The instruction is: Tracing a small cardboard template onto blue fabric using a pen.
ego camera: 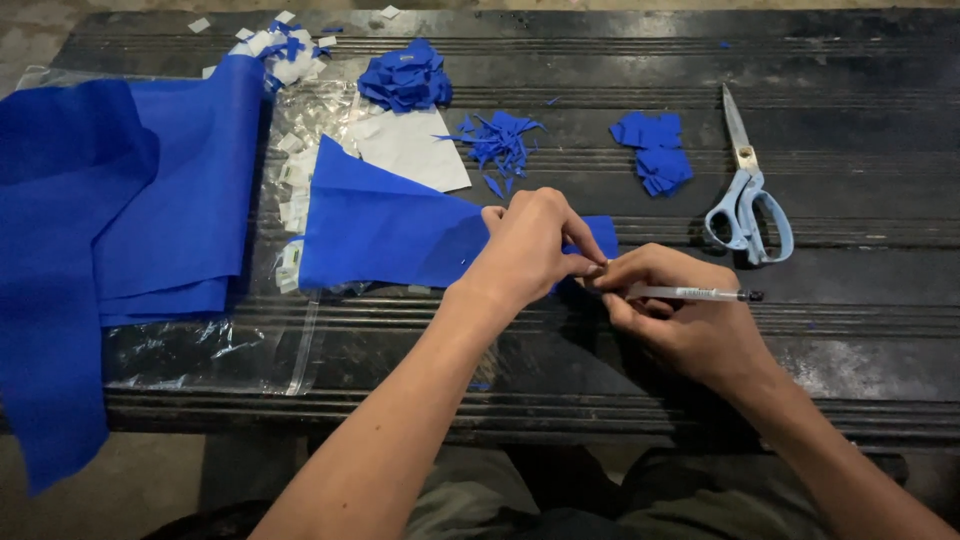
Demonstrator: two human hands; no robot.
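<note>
My left hand presses down on the right end of a blue paper sheet lying on the dark table, fingertips pinching its edge. My right hand grips a thin white pen with a dark cap, held level, its tip at the paper edge under my left fingers. The part of the paper beneath my hands is hidden.
Light-blue-handled scissors lie at the right. Blue paper squares, blue scraps, a blue paper flower and a white sheet sit behind. Large blue sheets on clear plastic cover the left; white bits lie far left.
</note>
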